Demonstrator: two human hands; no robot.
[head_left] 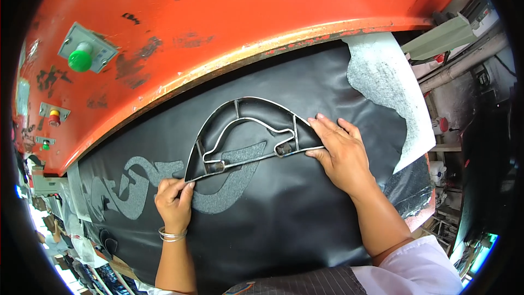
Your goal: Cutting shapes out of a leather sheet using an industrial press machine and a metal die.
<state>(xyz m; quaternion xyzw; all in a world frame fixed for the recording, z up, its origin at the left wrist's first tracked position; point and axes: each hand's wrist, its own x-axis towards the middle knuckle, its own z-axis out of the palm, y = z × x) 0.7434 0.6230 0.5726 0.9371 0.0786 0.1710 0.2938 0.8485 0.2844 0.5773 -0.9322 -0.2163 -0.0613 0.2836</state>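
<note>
A curved metal cutting die [238, 107] spans the space between my hands, its thin steel walls outlining an arch with a smaller inner shape. My left hand [173, 201] pinches its lower left corner between thumb and fingers. At the right end, my right hand [342, 153] grips the die, fingers over the far edge and thumb below. Under it lies a black leather-like sheet [284, 213]. Gaps cut through this sheet show a grey speckled surface [234, 186], partly beneath the die. Whether the die touches the sheet all along cannot be made out.
An orange press beam [218, 22] with worn paint arches across the far side. A green push button [81, 59] and a red knob [54, 117] sit on its left. A white sheet [406, 98] lies at the right. Pipes [464, 63] and shelving stand beyond.
</note>
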